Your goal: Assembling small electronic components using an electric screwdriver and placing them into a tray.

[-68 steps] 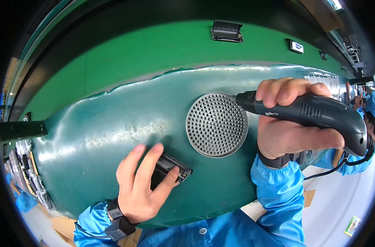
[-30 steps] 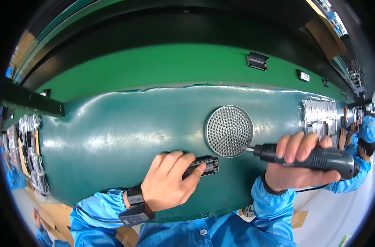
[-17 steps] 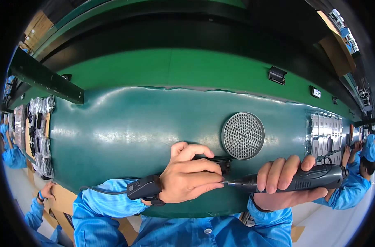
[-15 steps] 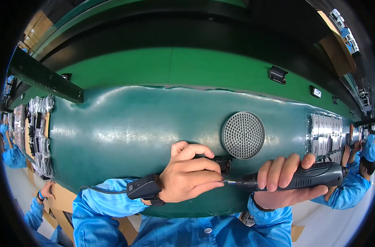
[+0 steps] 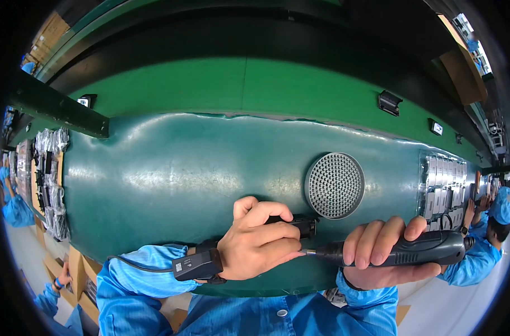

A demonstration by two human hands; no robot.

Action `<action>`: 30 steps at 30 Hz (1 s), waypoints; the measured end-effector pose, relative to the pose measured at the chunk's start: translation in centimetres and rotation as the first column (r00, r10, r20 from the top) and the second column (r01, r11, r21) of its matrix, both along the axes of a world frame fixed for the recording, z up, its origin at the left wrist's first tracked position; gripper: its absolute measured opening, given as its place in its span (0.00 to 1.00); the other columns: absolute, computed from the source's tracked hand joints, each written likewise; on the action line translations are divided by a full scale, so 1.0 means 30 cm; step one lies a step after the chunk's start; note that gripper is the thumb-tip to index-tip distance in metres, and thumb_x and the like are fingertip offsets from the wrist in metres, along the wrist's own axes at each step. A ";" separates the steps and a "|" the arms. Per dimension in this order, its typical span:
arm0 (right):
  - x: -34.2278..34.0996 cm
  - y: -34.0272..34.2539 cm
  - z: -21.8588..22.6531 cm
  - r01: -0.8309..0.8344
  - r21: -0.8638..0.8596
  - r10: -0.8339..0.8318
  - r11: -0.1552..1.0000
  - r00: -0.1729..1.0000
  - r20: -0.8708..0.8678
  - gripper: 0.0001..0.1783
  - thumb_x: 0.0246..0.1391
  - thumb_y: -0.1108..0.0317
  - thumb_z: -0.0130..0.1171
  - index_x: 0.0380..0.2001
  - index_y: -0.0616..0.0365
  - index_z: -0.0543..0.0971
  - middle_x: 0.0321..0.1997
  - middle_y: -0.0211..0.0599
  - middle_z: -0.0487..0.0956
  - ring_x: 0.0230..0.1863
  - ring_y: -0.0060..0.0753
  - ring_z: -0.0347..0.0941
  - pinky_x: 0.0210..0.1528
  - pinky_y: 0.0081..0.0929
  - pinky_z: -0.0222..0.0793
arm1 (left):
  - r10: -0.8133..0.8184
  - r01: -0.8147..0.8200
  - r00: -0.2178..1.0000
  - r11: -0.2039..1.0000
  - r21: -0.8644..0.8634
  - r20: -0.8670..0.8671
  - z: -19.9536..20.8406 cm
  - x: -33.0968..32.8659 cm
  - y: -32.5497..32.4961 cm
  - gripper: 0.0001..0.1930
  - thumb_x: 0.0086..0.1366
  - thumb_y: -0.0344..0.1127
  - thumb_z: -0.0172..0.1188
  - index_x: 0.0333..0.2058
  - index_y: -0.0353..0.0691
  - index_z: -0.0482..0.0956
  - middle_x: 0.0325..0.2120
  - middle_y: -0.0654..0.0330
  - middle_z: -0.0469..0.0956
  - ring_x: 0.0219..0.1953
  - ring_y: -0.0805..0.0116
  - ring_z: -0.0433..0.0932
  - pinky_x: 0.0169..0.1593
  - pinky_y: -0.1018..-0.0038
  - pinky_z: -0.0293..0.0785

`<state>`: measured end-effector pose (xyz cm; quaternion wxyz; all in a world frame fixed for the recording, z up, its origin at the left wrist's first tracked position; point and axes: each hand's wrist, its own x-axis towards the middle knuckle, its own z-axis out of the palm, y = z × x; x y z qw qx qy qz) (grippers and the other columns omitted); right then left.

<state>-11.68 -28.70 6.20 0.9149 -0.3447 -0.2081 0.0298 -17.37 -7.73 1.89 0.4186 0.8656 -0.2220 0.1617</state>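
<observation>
My left hand (image 5: 260,238) curls its fingers over a narrow black plastic part (image 5: 305,227) just above the green mat; the fingers hide most of it. Its thumb and index finger press together by the bit tip, and whether they pinch a small screw cannot be seen. In my right hand (image 5: 386,252) lies a dark electric screwdriver (image 5: 428,248), held nearly level, its bit pointing left and meeting the left fingertips. Just beyond the hands stands a round grey dish (image 5: 335,185) with a grid of small holes or studs.
The green mat (image 5: 171,151) spans the bench. Beyond it runs a green belt (image 5: 199,84) carrying a black part (image 5: 390,103) and a white-faced one (image 5: 436,127). Clear trays (image 5: 442,185) of pale parts sit right, bagged parts (image 5: 56,185) left. Co-workers are at both sides.
The black part shows a little more beside my left fingers. The screwdriver stays against the fingertips, its body slightly lower. Pieces on the green belt have shifted slightly right.
</observation>
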 end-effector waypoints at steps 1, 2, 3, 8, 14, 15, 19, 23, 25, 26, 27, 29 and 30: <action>0.003 0.004 0.002 0.001 -0.002 -0.001 1.000 1.000 -0.002 0.38 0.62 0.25 0.48 0.51 0.51 0.62 0.29 0.44 0.75 0.22 0.40 0.72 0.25 0.44 0.73 | -0.001 0.001 1.000 1.000 -0.002 -0.002 0.000 0.001 0.001 0.11 0.48 0.43 0.77 0.29 0.50 0.85 0.35 0.75 0.82 0.49 0.64 0.75 0.50 0.61 0.58; 0.008 0.012 0.006 0.024 -0.029 -0.023 0.999 0.999 0.027 0.38 0.63 0.27 0.48 0.51 0.53 0.64 0.27 0.40 0.72 0.20 0.37 0.70 0.21 0.39 0.72 | -0.005 0.006 1.000 1.000 0.002 -0.005 0.001 0.003 0.004 0.11 0.48 0.43 0.77 0.29 0.50 0.86 0.35 0.75 0.82 0.49 0.64 0.74 0.50 0.61 0.58; 0.010 0.018 0.009 0.045 -0.053 -0.042 0.998 0.997 0.057 0.37 0.64 0.28 0.48 0.51 0.54 0.65 0.26 0.37 0.70 0.18 0.33 0.68 0.17 0.35 0.70 | -0.008 0.008 1.000 1.000 0.008 -0.008 0.002 0.002 0.006 0.11 0.49 0.43 0.77 0.29 0.50 0.86 0.35 0.75 0.82 0.50 0.64 0.74 0.50 0.61 0.58; 0.013 0.017 0.013 0.041 -0.032 -0.039 0.999 0.997 0.067 0.37 0.65 0.29 0.48 0.51 0.55 0.65 0.26 0.36 0.70 0.19 0.32 0.68 0.17 0.35 0.71 | -0.003 0.003 1.000 1.000 0.001 -0.016 0.003 -0.005 0.007 0.11 0.49 0.43 0.77 0.30 0.49 0.86 0.35 0.74 0.82 0.50 0.64 0.74 0.49 0.61 0.58; 0.011 0.018 0.012 0.057 -0.020 -0.055 0.998 0.995 0.081 0.37 0.65 0.29 0.49 0.51 0.55 0.65 0.26 0.36 0.70 0.19 0.32 0.68 0.18 0.35 0.71 | 0.000 -0.001 1.000 1.000 -0.009 -0.009 0.002 0.000 0.007 0.11 0.50 0.43 0.77 0.29 0.48 0.86 0.34 0.74 0.82 0.50 0.65 0.75 0.49 0.61 0.58; 0.011 0.019 0.014 0.055 -0.019 -0.053 0.998 0.995 0.083 0.37 0.65 0.29 0.49 0.51 0.55 0.65 0.25 0.36 0.70 0.19 0.32 0.68 0.18 0.35 0.71 | -0.002 0.002 1.000 1.000 -0.005 0.009 0.002 0.002 0.006 0.11 0.50 0.43 0.77 0.29 0.48 0.86 0.34 0.74 0.82 0.49 0.65 0.75 0.48 0.61 0.58; 0.012 0.021 0.005 0.047 -0.043 -0.043 0.998 0.995 0.091 0.37 0.65 0.29 0.49 0.51 0.55 0.65 0.25 0.35 0.70 0.19 0.32 0.68 0.18 0.34 0.71 | 0.008 -0.008 1.000 1.000 -0.005 0.004 -0.001 0.001 0.001 0.10 0.50 0.42 0.77 0.28 0.48 0.86 0.33 0.74 0.82 0.49 0.66 0.76 0.48 0.61 0.58; -0.001 0.023 0.016 0.055 -0.057 -0.049 0.997 0.993 0.106 0.35 0.64 0.31 0.52 0.50 0.54 0.65 0.25 0.36 0.70 0.19 0.32 0.68 0.17 0.33 0.71 | -0.003 0.003 1.000 1.000 -0.017 -0.011 0.002 0.001 -0.002 0.10 0.49 0.40 0.77 0.28 0.48 0.85 0.34 0.73 0.82 0.49 0.67 0.75 0.48 0.61 0.58; -0.006 0.031 0.014 0.045 -0.047 -0.039 0.998 0.993 0.114 0.35 0.64 0.32 0.53 0.50 0.54 0.65 0.25 0.36 0.71 0.19 0.32 0.68 0.17 0.32 0.71 | 0.001 -0.001 1.000 1.000 -0.018 -0.020 0.003 -0.004 0.001 0.11 0.49 0.39 0.77 0.29 0.48 0.85 0.36 0.72 0.81 0.50 0.68 0.75 0.48 0.60 0.58; -0.009 0.036 0.012 0.060 -0.041 -0.055 0.997 0.991 0.122 0.34 0.64 0.33 0.54 0.50 0.54 0.65 0.25 0.36 0.71 0.19 0.32 0.68 0.17 0.32 0.71 | 0.011 -0.011 1.000 1.000 -0.010 -0.022 0.005 -0.004 0.002 0.10 0.49 0.41 0.78 0.28 0.48 0.85 0.35 0.73 0.82 0.50 0.67 0.76 0.48 0.61 0.58; -0.010 0.039 0.015 0.080 -0.037 -0.075 0.996 0.988 0.133 0.33 0.65 0.33 0.54 0.49 0.54 0.64 0.25 0.36 0.71 0.19 0.31 0.68 0.17 0.32 0.71 | 0.018 -0.018 1.000 1.000 -0.005 -0.021 0.007 0.000 0.003 0.11 0.49 0.42 0.78 0.27 0.48 0.86 0.33 0.73 0.83 0.49 0.66 0.76 0.47 0.62 0.58; -0.017 0.043 0.012 0.104 -0.035 -0.097 0.994 0.983 0.157 0.33 0.65 0.34 0.54 0.49 0.54 0.64 0.25 0.36 0.71 0.19 0.31 0.68 0.17 0.32 0.71 | 0.017 -0.017 1.000 1.000 -0.014 -0.022 0.004 -0.002 0.000 0.10 0.49 0.42 0.78 0.28 0.48 0.86 0.34 0.73 0.83 0.49 0.66 0.76 0.47 0.62 0.58; -0.021 0.044 0.008 0.122 -0.026 -0.116 0.992 0.977 0.179 0.33 0.65 0.34 0.54 0.49 0.54 0.64 0.25 0.36 0.71 0.19 0.31 0.69 0.17 0.32 0.71 | 0.021 -0.021 0.999 1.000 -0.016 -0.026 0.001 -0.004 0.001 0.10 0.49 0.42 0.78 0.28 0.49 0.86 0.34 0.73 0.83 0.49 0.66 0.76 0.47 0.62 0.58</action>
